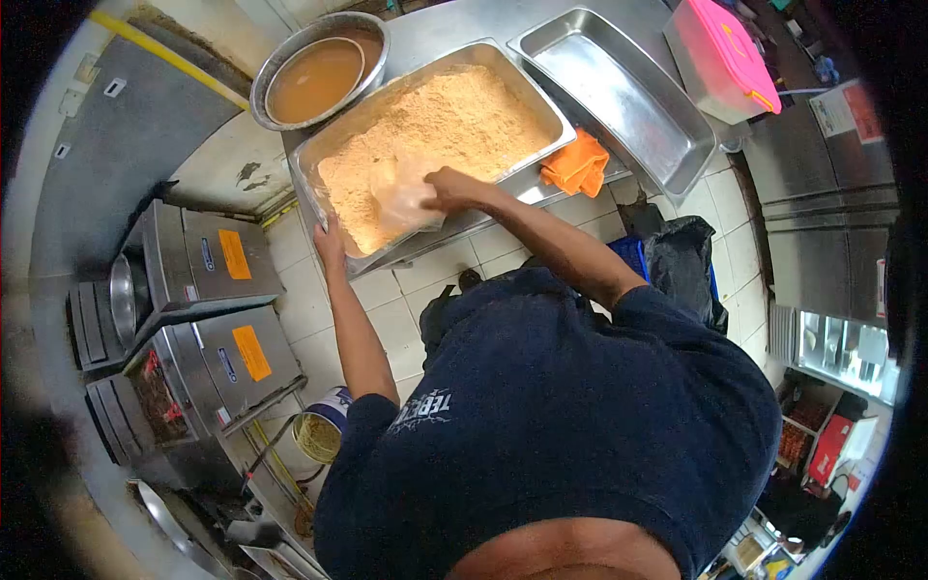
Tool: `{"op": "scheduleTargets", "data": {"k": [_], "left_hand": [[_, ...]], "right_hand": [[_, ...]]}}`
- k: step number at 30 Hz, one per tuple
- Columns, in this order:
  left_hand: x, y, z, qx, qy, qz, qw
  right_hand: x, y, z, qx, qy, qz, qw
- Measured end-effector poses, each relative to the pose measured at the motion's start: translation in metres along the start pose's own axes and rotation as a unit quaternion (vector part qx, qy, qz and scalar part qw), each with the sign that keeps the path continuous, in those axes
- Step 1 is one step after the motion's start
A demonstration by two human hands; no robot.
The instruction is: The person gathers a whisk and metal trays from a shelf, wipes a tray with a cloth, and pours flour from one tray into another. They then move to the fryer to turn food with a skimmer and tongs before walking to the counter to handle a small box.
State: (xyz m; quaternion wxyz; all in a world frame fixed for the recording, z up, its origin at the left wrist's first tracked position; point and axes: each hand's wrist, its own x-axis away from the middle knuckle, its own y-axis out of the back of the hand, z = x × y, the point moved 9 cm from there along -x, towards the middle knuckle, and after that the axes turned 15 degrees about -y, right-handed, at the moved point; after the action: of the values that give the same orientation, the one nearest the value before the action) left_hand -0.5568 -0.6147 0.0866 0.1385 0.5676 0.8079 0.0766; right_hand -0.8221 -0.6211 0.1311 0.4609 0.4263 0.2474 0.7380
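Note:
A deep metal tray full of orange-tan breading flour lies on the steel table in front of me. My left hand grips the tray's near left corner, its thumb by the rim. Over the near side of the flour, my right hand is closed on a clear plastic bag, which is blurred and pressed against the flour. What the bag holds, if anything, I cannot make out. Beyond the tray's left end stands a metal basin with a round vessel of brown liquid in it.
At the right sit a second metal tray, an orange cloth and a tub with a pink lid. Steel fryers stand at my left, near a bucket. A black bag is on the floor at right.

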Motion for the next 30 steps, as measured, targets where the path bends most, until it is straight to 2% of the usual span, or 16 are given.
{"op": "scheduleTargets", "data": {"k": [1,2,4,7,9,10,13,14,15,18,21,23,25,27,28,30], "left_hand": [[-0.001,0.000,0.005,-0.001,-0.003,0.003,1.000],[-0.003,0.001,0.012,0.005,-0.002,-0.003,1.000],[-0.004,-0.001,0.009,0.011,-0.004,-0.002,1.000],[-0.003,-0.002,0.020,0.010,0.008,0.007,1.000],[-0.010,-0.003,0.035,0.060,-0.010,0.011,0.998],[-0.006,-0.003,0.024,0.047,0.004,0.019,0.999],[-0.007,0.001,0.028,-0.037,0.017,0.019,0.999],[-0.004,-0.008,0.012,0.011,0.001,0.042,0.999],[-0.004,-0.007,0.014,0.000,0.036,0.041,0.999],[-0.024,-0.011,0.020,0.036,-0.003,0.112,0.993],[-0.031,-0.013,0.002,-0.013,0.123,0.113,0.986],[-0.041,-0.017,0.006,0.009,0.128,0.099,0.987],[-0.043,-0.019,0.021,0.031,0.138,0.080,0.987],[-0.051,-0.007,0.033,-0.069,0.102,0.067,0.990],[-0.053,-0.003,0.047,-0.072,0.099,0.066,0.990],[-0.046,-0.007,0.063,0.139,0.061,0.072,0.986]], "right_hand": [[0.017,-0.004,0.012,-0.003,-0.001,-0.003,1.000],[0.040,0.019,0.036,0.014,0.057,-0.176,0.983],[0.065,0.038,0.056,0.030,0.108,-0.348,0.931],[0.039,0.018,0.042,0.089,0.032,-0.210,0.973],[0.010,-0.001,0.032,0.050,0.096,-0.042,0.993],[0.008,0.009,0.031,0.062,0.139,-0.048,0.987],[0.010,0.093,-0.040,-0.109,0.008,-0.237,0.965],[0.007,0.106,-0.085,-0.070,-0.132,-0.240,0.959],[0.020,0.118,-0.107,-0.073,-0.149,-0.267,0.949],[0.079,0.146,-0.177,0.009,-0.306,-0.467,0.829],[0.058,0.123,-0.227,-0.158,-0.287,-0.414,0.850],[0.062,0.116,-0.255,-0.281,-0.344,-0.441,0.780],[0.077,0.117,-0.256,-0.227,-0.338,-0.507,0.760],[0.042,0.077,-0.267,-0.484,-0.270,-0.305,0.775],[0.041,0.078,-0.262,-0.487,-0.268,-0.303,0.774],[0.039,0.071,-0.250,-0.588,-0.249,-0.241,0.731]]}}
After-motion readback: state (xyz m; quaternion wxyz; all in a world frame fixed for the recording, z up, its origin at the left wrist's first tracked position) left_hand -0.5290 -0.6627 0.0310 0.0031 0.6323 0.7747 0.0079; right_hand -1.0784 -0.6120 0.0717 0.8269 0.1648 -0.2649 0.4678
